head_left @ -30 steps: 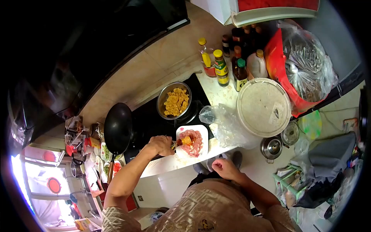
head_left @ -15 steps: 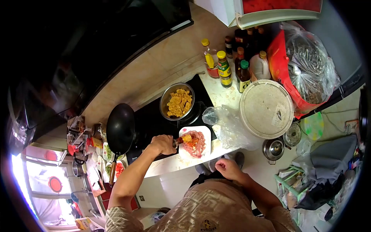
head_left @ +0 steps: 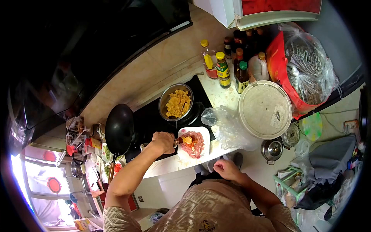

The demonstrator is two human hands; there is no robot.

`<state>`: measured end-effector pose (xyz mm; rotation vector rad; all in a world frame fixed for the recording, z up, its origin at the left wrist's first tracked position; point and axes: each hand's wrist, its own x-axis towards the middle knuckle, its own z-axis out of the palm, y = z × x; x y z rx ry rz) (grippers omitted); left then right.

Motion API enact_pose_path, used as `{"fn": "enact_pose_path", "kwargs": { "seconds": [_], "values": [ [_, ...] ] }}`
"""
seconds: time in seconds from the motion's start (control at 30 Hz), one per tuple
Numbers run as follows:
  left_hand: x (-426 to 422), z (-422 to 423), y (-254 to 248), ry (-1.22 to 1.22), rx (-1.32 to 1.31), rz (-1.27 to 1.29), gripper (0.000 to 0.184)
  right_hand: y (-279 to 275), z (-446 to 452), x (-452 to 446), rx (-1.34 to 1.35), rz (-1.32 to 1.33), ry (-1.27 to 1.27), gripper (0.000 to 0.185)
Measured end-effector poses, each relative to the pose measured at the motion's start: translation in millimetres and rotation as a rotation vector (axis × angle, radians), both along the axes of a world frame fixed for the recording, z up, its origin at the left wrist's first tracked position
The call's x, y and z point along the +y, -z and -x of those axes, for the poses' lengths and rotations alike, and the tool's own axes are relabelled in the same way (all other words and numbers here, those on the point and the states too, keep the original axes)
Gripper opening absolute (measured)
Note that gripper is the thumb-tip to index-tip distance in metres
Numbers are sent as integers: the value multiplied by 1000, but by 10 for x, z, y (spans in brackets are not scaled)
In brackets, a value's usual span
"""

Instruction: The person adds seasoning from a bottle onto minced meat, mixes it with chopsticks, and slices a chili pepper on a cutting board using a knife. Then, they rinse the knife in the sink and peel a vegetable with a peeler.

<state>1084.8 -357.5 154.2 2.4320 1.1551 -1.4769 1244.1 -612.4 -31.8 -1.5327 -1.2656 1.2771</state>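
Note:
My left hand (head_left: 163,142) is wrapped round a dark bottle (head_left: 179,141) with a yellow-orange neck, mostly hidden by the hand. The bottle is tilted, its mouth over a white square plate (head_left: 206,148). On that plate lies raw sliced meat (head_left: 195,148) with reddish liquid and small pale bits on it. My right hand (head_left: 227,169) hangs in front of my waist, below the counter edge, its fingers curled with nothing visible in them. Behind the plate, a metal bowl (head_left: 161,103) of golden fried pieces (head_left: 178,103) rests on the black cooktop (head_left: 201,89).
A black wok (head_left: 119,128) sits at the cooktop's left. To the right are a clear plastic bag (head_left: 228,125), a round-lidded container (head_left: 265,109) and several bottles, including a yellow-capped one (head_left: 223,70). A lidded pot (head_left: 272,149) stands lower right. The cupboard (head_left: 276,17) juts out above.
The bottle's mouth has turned and drawn back slightly to the left above the meat. My right hand stays almost where it was, and the view has shifted slightly.

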Motion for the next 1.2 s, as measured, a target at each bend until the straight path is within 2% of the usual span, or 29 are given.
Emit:
{"fn": "enact_pose_path", "kwargs": {
  "seconds": [0.27, 0.47, 0.5, 0.67, 0.97, 1.07, 1.2],
  "values": [
    [-31, -121, 104, 105, 106, 37, 37, 19, 35, -8, 46, -38, 27, 19],
    [3, -135, 17, 104, 43, 0, 41, 104, 53, -18, 30, -51, 31, 19],
    [88, -135, 43, 39, 80, 38, 52, 80, 50, -17, 22, -37, 23, 19],
    [36, -127, 51, 50, 80, 67, 51, 108, 36, -6, 19, -21, -8, 17],
    [-66, -47, 214, 71, 130, 126, 60, 36, 59, 29, 19, -28, -21, 18],
    [-89, 3, 161, 25, 67, 99, 59, 22, 68, 18, 21, -10, -8, 20],
    [-116, 62, 157, 19, 107, 103, 51, 38, 73, 1, 8, -12, -12, 22]
  ]
}}
